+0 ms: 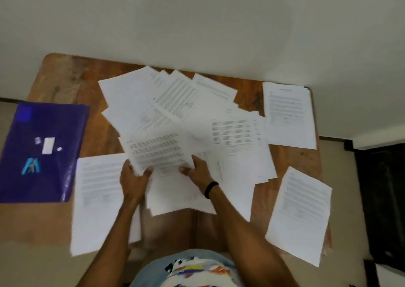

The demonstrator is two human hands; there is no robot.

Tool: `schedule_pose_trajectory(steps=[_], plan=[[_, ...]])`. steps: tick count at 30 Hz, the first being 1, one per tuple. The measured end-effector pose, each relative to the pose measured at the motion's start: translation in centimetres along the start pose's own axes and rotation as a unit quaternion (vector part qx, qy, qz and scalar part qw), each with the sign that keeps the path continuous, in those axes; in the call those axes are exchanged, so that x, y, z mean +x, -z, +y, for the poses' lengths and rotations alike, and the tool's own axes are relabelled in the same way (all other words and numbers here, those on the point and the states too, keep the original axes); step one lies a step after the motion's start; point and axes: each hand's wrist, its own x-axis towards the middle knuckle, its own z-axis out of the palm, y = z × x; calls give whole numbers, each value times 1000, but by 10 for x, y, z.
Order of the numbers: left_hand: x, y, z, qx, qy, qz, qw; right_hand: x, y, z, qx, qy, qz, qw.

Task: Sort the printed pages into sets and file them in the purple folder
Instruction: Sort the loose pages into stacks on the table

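Note:
Many printed pages lie in a loose overlapping heap [175, 102] across the middle of a wooden table [65, 76]. My left hand [133, 181] and my right hand [197, 172] both grip the near edge of one printed page [157, 150] lifted off the heap. Separate sets lie apart: one [98, 194] at the near left, one [289, 113] at the far right, one [302, 214] at the near right. The purple folder [43, 150] lies shut at the table's left edge.
On the folder rest blue clips [31, 166] and small white items [48, 145]. A pale wall runs behind the table. A dark object [381, 199] stands on the floor to the right. My right wrist wears a black band [211, 189].

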Motion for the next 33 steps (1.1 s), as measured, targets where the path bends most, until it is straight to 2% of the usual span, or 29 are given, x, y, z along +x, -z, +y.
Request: schedule_pose_trajectory(steps=[3,6,13,18,23,26,29,31,33], plan=[[-12,-1,23,-70,-10,-33,997,-11,29,0,89,-13,-11,996],[-20,-9,37,-94,-30,-59,993,-15,50,4,108,-14,18,994],[-34,-34,57,-76,-49,-57,994,-13,67,20,57,-51,146,986],[-57,-56,83,-55,-83,-68,993,-20,90,25,67,-33,193,978],[-59,-82,95,-92,-60,-107,988,-26,119,35,116,-51,201,971],[-63,-95,98,-103,-39,-122,986,-29,140,43,153,-80,175,969],[-73,-109,111,-142,-49,-109,983,-35,162,48,92,-88,139,982],[-78,-122,123,-152,-67,-119,979,-35,181,53,56,-76,167,981],[-83,-137,137,-152,-73,-149,974,-35,211,52,67,-61,212,973]])
